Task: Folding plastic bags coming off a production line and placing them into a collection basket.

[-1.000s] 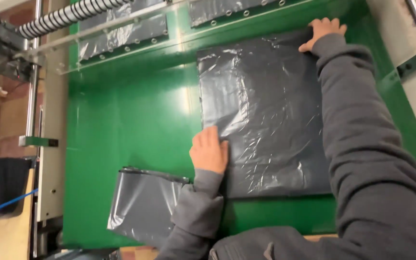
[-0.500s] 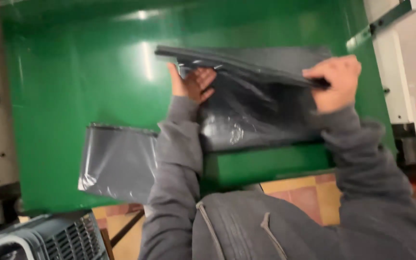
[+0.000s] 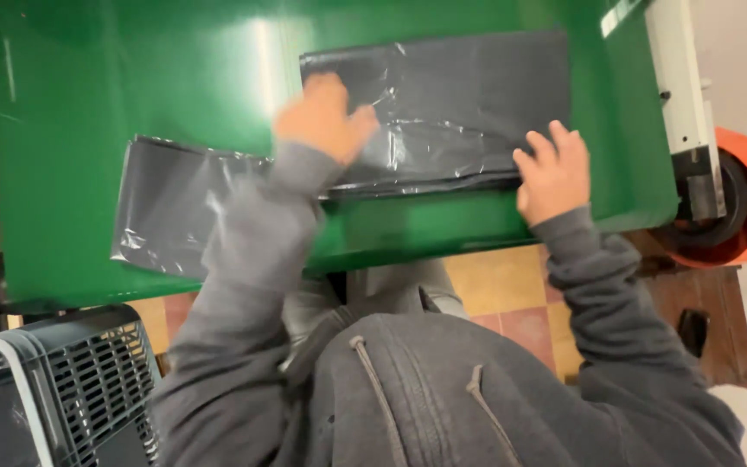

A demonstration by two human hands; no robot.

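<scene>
A folded dark grey plastic bag lies on the far right of the shiny green table. The left hand, blurred, rests on it; its opening is unclear. The right hand, fingers spread, presses flat on the bag's near edge.

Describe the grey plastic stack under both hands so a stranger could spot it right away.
On the glossy green table, look at its near right part. The folded dark grey plastic sheet stack lies flat under the left hand and right hand; the other grey plastic sheet, further left, goes untouched.
</scene>
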